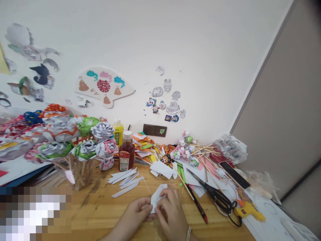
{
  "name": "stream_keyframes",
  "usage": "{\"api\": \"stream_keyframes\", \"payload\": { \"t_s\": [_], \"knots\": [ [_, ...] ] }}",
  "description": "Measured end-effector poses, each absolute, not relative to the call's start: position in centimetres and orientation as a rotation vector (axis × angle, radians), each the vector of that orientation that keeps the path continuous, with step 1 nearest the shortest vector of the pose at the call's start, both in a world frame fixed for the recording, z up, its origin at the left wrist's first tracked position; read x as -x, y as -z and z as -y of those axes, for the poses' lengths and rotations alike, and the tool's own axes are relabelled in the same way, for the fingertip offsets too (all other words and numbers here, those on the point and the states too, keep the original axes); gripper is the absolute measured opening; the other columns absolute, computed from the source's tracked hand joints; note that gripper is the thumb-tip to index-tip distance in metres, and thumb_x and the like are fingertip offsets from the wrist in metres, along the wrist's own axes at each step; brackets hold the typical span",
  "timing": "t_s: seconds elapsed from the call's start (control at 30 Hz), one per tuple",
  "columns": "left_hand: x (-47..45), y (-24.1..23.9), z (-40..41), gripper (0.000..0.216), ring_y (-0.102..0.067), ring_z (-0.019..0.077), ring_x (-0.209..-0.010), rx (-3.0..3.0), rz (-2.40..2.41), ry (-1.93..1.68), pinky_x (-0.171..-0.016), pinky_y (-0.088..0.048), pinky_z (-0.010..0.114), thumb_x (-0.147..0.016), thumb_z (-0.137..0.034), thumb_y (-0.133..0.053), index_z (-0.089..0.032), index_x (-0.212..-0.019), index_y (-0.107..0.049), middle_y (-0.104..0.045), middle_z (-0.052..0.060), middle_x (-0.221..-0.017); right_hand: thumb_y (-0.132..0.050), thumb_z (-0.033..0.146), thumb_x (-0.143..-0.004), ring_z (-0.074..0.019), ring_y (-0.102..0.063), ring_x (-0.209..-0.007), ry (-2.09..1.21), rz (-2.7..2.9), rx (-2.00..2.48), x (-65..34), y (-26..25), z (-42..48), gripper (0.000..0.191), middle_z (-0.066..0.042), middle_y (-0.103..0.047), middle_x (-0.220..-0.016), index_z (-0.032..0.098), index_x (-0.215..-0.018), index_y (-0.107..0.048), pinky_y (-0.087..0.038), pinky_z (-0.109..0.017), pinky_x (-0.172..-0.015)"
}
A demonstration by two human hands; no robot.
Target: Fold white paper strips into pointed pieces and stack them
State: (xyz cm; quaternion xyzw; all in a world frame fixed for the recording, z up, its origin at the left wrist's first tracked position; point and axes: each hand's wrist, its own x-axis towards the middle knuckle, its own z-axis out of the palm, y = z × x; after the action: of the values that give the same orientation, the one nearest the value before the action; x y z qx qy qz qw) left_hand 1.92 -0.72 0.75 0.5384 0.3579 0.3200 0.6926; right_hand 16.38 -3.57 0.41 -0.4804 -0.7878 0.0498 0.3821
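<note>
Between my two hands is a small folded piece of white paper (157,198), held just above the wooden table (100,214). My left hand (140,209) pinches its lower left edge between thumb and fingers. On the other side, my right hand (172,207) grips the right edge, its fingers bent over the paper. Beyond the hands lie several folded white paper strips (125,179) and a small stack of white paper pieces (162,169). A thin stick (146,184) rests close to the paper's upper left.
Paper flowers on sticks (86,149) crowd the left, beside a red sauce bottle (126,154) and a yellow bottle (117,130). At right lie a pen (198,204), black scissors (218,195), a yellow glue gun (249,211), a phone (234,174) and wrapped paper buds (187,150).
</note>
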Motion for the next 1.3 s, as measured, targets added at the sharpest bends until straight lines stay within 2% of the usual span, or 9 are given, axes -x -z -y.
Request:
{"api": "stream_keyframes", "payload": {
  "t_s": [0.2,0.37,0.6,0.73,0.8,0.93,1.07,1.17,1.3],
  "knots": [
    [-1.7,0.2,0.5,0.03,-0.056,0.014,-0.068,-1.175,-0.783,-0.71,-0.067,-0.04,0.025,-0.062,-0.039,-0.058,-0.014,-0.079,-0.058,-0.064,0.0,-0.071,-0.05,0.005,-0.066,-0.0178,-0.04,-0.081,-0.152,2.001,1.288,-16.3,-0.6,3.5,0.013,-0.002,-0.044,-0.083,0.018,-0.07,-0.048,-0.031,-0.031,-0.07],
    [-1.8,0.5,0.3,0.035,-0.055,0.0136,-0.066,-1.231,-0.763,-0.714,-0.061,-0.039,0.021,-0.058,-0.038,-0.063,-0.013,-0.083,-0.058,-0.064,0.001,-0.069,-0.051,0.006,-0.066,-0.0173,-0.041,-0.079,-0.14,1.974,1.329,-16.2,-0.1,3.4,0.013,-0.001,-0.046,-0.082,0.018,-0.07,-0.049,-0.03,-0.03,-0.069],
    [-1.7,0.7,0.1,0.04,-0.059,0.0184,-0.073,-1.095,-0.796,-0.763,-0.07,-0.041,0.027,-0.053,-0.039,-0.066,-0.014,-0.083,-0.06,-0.066,0.003,-0.073,-0.049,0.013,-0.07,-0.0177,-0.042,-0.076,-0.051,1.934,1.329,-16.6,-0.2,3.4,0.004,-0.003,-0.048,-0.077,0.016,-0.068,-0.051,-0.029,-0.031,-0.068],
    [-1.3,0.9,-0.3,0.04,-0.06,0.0178,-0.072,-1.001,-0.807,-0.819,-0.073,-0.041,0.028,-0.051,-0.039,-0.068,-0.015,-0.082,-0.059,-0.067,0.004,-0.073,-0.044,0.02,-0.076,-0.0145,-0.043,-0.062,-0.02,1.929,1.361,-16.7,0.3,3.2,0.022,0.0,-0.046,-0.057,0.016,-0.055,-0.05,-0.029,-0.028,-0.061],
    [-1.2,1.0,-0.4,0.04,-0.059,0.016,-0.069,-0.991,-0.804,-0.833,-0.07,-0.041,0.026,-0.052,-0.039,-0.068,-0.015,-0.083,-0.058,-0.066,0.003,-0.071,-0.048,0.025,-0.074,-0.012,-0.042,-0.053,-0.145,1.909,1.398,-16.5,0.8,3.0,0.029,0.002,-0.043,-0.05,0.015,-0.047,-0.046,-0.028,-0.024,-0.053],
    [-1.5,0.8,-0.2,0.039,-0.056,0.0127,-0.061,-1.063,-0.779,-0.821,-0.061,-0.04,0.022,-0.054,-0.039,-0.066,-0.014,-0.082,-0.057,-0.064,0.001,-0.065,-0.05,0.026,-0.072,-0.0088,-0.039,-0.047,-0.444,1.826,1.35,-16.0,1.7,2.7,0.029,0.003,-0.042,-0.047,0.014,-0.045,-0.047,-0.027,-0.019,-0.044],
    [-1.9,0.2,0.4,0.035,-0.052,0.0116,-0.055,-1.195,-0.773,-0.816,-0.054,-0.036,0.021,-0.055,-0.04,-0.063,-0.012,-0.075,-0.057,-0.06,-0.001,-0.059,-0.047,0.025,-0.074,-0.0089,-0.04,-0.048,-0.526,1.779,1.331,-16.1,1.5,2.7,0.027,0.003,-0.046,-0.049,0.013,-0.051,-0.054,-0.028,-0.018,-0.045],
    [-2.1,0.0,0.7,0.029,-0.05,0.0126,-0.056,-1.327,-0.779,-0.83,-0.055,-0.037,0.022,-0.059,-0.039,-0.058,-0.012,-0.07,-0.056,-0.057,-0.001,-0.059,-0.046,0.024,-0.075,-0.0099,-0.042,-0.051,-0.558,1.805,1.261,-16.3,1.1,2.7,0.026,0.001,-0.049,-0.054,0.012,-0.054,-0.056,-0.03,-0.019,-0.048],
    [-2.0,0.0,0.9,0.02,-0.049,0.0131,-0.058,-1.552,-0.891,-0.85,-0.057,-0.038,0.022,-0.066,-0.033,-0.051,-0.013,-0.065,-0.055,-0.054,-0.001,-0.058,-0.044,0.025,-0.074,-0.0101,-0.039,-0.05,-0.599,1.74,1.254,-16.7,1.2,2.4,0.028,0.002,-0.044,-0.051,0.013,-0.051,-0.052,-0.029,-0.02,-0.048]
  ]
}}
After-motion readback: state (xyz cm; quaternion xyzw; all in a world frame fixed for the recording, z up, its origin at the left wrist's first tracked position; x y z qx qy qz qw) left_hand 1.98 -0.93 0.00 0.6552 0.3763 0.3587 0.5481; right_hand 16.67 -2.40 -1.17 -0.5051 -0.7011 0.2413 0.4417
